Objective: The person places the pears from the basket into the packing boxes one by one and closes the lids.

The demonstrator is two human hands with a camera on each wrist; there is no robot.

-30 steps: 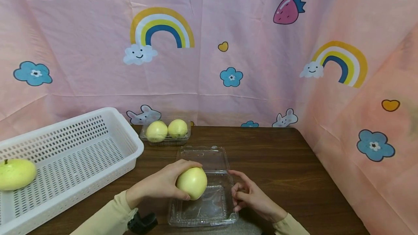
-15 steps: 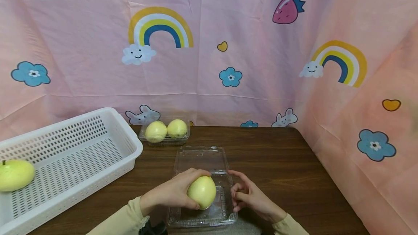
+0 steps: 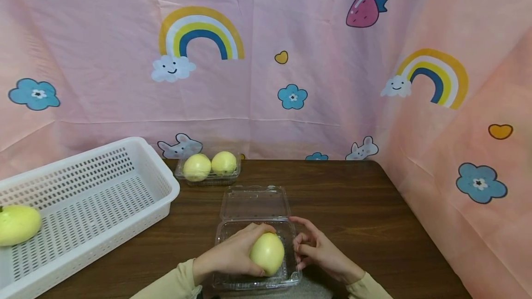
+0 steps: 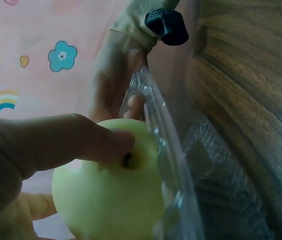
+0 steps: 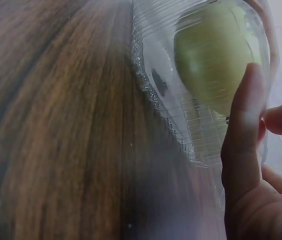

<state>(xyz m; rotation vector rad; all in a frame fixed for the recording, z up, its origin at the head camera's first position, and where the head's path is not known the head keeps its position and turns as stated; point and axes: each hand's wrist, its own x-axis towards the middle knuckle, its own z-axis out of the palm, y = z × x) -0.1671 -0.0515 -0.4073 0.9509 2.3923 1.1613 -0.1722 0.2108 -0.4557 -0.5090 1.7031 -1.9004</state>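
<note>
My left hand (image 3: 234, 252) grips a round pale yellow-green pear (image 3: 268, 254), thumb on the near side close to its dark stem, as the left wrist view shows. The pear sits low within the base of a clear plastic clamshell box (image 3: 224, 280). This box lies open, its lid (image 3: 255, 203) folded back away from me. At the box's right wall my right hand (image 3: 322, 253) pinches the rim, index finger stretched toward the hinge corner. Through the clear wall, the right wrist view shows the pear (image 5: 211, 55) inside.
A white perforated basket (image 3: 162, 197) stands at the left, with another pear (image 3: 18, 225) at its left end. Behind, near the curtain (image 3: 324, 82), a second clear box (image 3: 216, 180) contains two pears (image 3: 197, 167). The dark wooden table (image 3: 353, 197) extends right.
My left hand has carried the pear rightward and down, from above the box's left side into its base. My right hand keeps its place at the right wall.
</note>
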